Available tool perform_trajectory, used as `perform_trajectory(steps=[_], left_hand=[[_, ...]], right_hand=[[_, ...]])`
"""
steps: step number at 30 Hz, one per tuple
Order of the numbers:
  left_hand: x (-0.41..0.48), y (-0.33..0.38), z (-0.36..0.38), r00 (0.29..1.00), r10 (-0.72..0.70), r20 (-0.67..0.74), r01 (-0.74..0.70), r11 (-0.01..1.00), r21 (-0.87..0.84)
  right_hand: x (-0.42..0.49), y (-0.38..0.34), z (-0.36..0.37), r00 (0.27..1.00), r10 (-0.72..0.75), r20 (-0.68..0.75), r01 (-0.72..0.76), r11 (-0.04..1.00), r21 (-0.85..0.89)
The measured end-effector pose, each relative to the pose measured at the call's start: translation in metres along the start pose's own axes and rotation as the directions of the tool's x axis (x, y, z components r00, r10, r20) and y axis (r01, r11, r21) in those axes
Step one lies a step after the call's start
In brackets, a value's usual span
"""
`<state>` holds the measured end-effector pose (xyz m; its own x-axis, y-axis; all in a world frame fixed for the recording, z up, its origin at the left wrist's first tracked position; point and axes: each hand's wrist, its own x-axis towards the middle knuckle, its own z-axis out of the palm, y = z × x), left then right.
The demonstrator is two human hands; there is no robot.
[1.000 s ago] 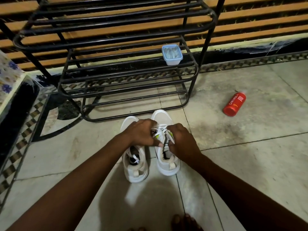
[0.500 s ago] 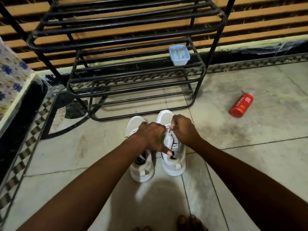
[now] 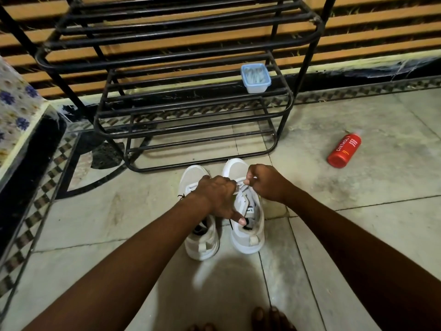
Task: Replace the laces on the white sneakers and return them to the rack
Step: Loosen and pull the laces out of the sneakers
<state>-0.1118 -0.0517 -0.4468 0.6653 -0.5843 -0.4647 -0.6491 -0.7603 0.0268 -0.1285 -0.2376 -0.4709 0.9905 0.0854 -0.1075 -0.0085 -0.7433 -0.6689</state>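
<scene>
White sneakers [image 3: 224, 235] stand as a pair on the pale tiled floor [image 3: 358, 223], just in front of the black metal rack [image 3: 167, 56], toes pointing toward its lowest rail. They sit side by side, almost touching.

A person reaches both bare arms down to the sneaker on the rack's right-hand side [image 3: 248, 235]. The right hand [image 3: 267, 182] is over the front of that shoe. Its thumb and forefinger are pinched on a thin white lace [image 3: 241, 183], and its other fingers are curled in. The lace runs a short way across the shoe's front toward the left hand [image 3: 214, 194].

The left hand lies across the gap between the two shoes, covering the middle of the other sneaker [image 3: 201, 242]. Its fingers are curled down and pressed together, and its thumb is stretched out straight toward the right-hand shoe's heel opening. The fingertips are hidden, so I cannot tell whether they grip the lace.

On one of the rack's lower shelves, at its right end, sits a small pale blue plastic tub [image 3: 255, 78]. A red bottle [image 3: 343, 150] lies on its side on the floor, well to the right of the rack. To the left of the rack is a surface covered in cloth printed with blue flowers [image 3: 14, 111]. Behind the rack, the wall is orange and dark horizontal slats [image 3: 381, 32].
</scene>
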Motion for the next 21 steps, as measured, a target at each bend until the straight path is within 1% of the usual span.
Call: perform_trajectory(steps=[1,2,3,4,5,6,7,8,9,10,11,12,13,14,15,16,17,18,19,20,21], left_hand=[[-0.001,0.000,-0.001,1.000,-0.001,0.003,0.001,1.000,0.004],[-0.001,0.000,-0.001,1.000,-0.002,0.004,0.002,1.000,0.005],[-0.002,0.000,-0.001,1.000,-0.002,0.001,0.002,1.000,0.001],[-0.003,0.001,-0.002,1.000,-0.002,0.001,0.002,1.000,-0.005],[-0.003,0.001,-0.002,1.000,-0.002,0.003,0.002,1.000,-0.011],[-0.003,0.002,-0.002,1.000,-0.002,0.003,0.002,1.000,-0.012],[-0.003,0.003,-0.002,1.000,-0.001,0.003,0.001,1.000,-0.009],[-0.003,0.003,-0.002,1.000,-0.001,0.004,0.001,1.000,-0.003],[-0.003,0.003,-0.003,1.000,0.001,0.003,-0.001,1.000,0.002],[-0.002,0.004,-0.003,1.000,0.004,0.003,-0.004,1.000,0.006],[-0.002,0.004,-0.003,1.000,0.005,0.005,-0.005,1.000,0.007],[-0.002,0.004,-0.003,1.000,0.004,0.009,-0.004,1.000,0.004],[-0.002,0.004,-0.004,1.000,0.004,0.011,-0.004,1.000,-0.001],[-0.003,0.004,-0.004,1.000,0.005,0.012,-0.005,1.000,-0.006],[-0.003,0.003,-0.003,1.000,0.003,0.015,-0.003,1.000,-0.013],[-0.003,0.003,-0.003,1.000,0.003,0.017,-0.002,1.000,-0.013],[-0.003,0.001,-0.002,1.000,0.004,0.016,-0.004,1.000,-0.007],[-0.003,0.001,-0.001,1.000,0.005,0.014,-0.005,1.000,-0.003],[-0.002,0.001,-0.001,1.000,0.004,0.012,-0.004,1.000,-0.003],[-0.002,0.001,-0.001,1.000,0.003,0.013,-0.003,1.000,-0.003],[-0.001,0.002,-0.001,1.000,0.002,0.013,-0.002,1.000,0.000]], right_hand=[[-0.002,-0.004,0.000,0.994,0.111,-0.024,-0.102,0.966,0.239],[-0.004,-0.009,-0.002,0.968,0.250,-0.026,-0.200,0.829,0.523],[-0.006,-0.010,-0.005,0.921,0.390,0.013,-0.268,0.607,0.748],[-0.010,-0.009,-0.007,0.881,0.471,0.045,-0.279,0.440,0.854],[-0.014,-0.005,-0.008,0.871,0.490,0.032,-0.267,0.419,0.868],[-0.019,-0.002,-0.010,0.897,0.442,-0.028,-0.242,0.542,0.804],[-0.022,0.006,-0.009,0.941,0.325,-0.092,-0.206,0.767,0.608],[-0.027,0.010,-0.009,0.977,0.182,-0.114,-0.137,0.937,0.321],[-0.027,0.017,-0.007,0.992,0.081,-0.098,-0.065,0.986,0.153],[-0.028,0.022,-0.007,0.995,0.031,-0.098,-0.019,0.992,0.122],[-0.029,0.022,-0.005,0.988,0.018,-0.152,0.013,0.980,0.200],[-0.030,0.018,-0.004,0.974,0.065,-0.217,0.027,0.917,0.398],[-0.030,0.013,-0.006,0.943,0.204,-0.262,0.007,0.777,0.629],[-0.029,0.007,-0.008,0.904,0.371,-0.211,-0.033,0.555,0.831],[-0.028,0.009,-0.005,0.879,0.463,-0.115,-0.091,0.398,0.913],[-0.028,0.011,-0.003,0.871,0.487,-0.065,-0.141,0.374,0.917],[-0.029,0.019,0.000,0.893,0.436,-0.106,-0.161,0.532,0.831],[-0.034,0.024,0.000,0.937,0.323,-0.136,-0.161,0.741,0.652],[-0.037,0.029,0.000,0.965,0.217,-0.145,-0.126,0.875,0.468],[-0.039,0.034,-0.002,0.978,0.160,-0.134,-0.096,0.915,0.391],[-0.042,0.036,-0.005,0.975,0.172,-0.144,-0.087,0.880,0.467]])
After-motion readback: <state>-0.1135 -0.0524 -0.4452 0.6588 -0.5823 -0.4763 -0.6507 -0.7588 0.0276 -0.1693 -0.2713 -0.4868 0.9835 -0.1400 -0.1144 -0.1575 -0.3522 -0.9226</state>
